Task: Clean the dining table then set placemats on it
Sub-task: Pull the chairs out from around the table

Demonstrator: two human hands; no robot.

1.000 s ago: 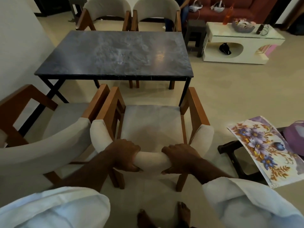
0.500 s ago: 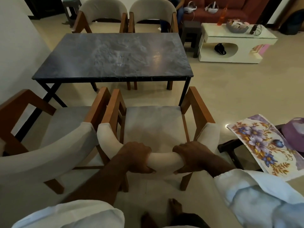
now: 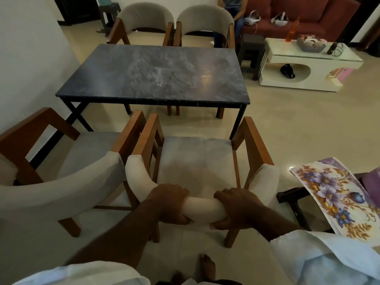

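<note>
Both hands are clenched on the padded backrest (image 3: 202, 206) of a chair (image 3: 195, 159) in the lower middle of the frame. The left hand (image 3: 170, 204) and right hand (image 3: 236, 210) wrap over its curved top, with a bare stretch of padding between them. The chair faces the dark table (image 3: 156, 75) in the centre of the frame and stands just short of its near edge. A second chair (image 3: 61, 182) stands just beside it at lower left. A floral placemat (image 3: 337, 196) lies on a dark stool (image 3: 287, 197) at the right edge, well apart from the table. Far chairs (image 3: 144, 15) stand along the table's top side, and a coffee table (image 3: 308, 64) is at upper right.
</note>
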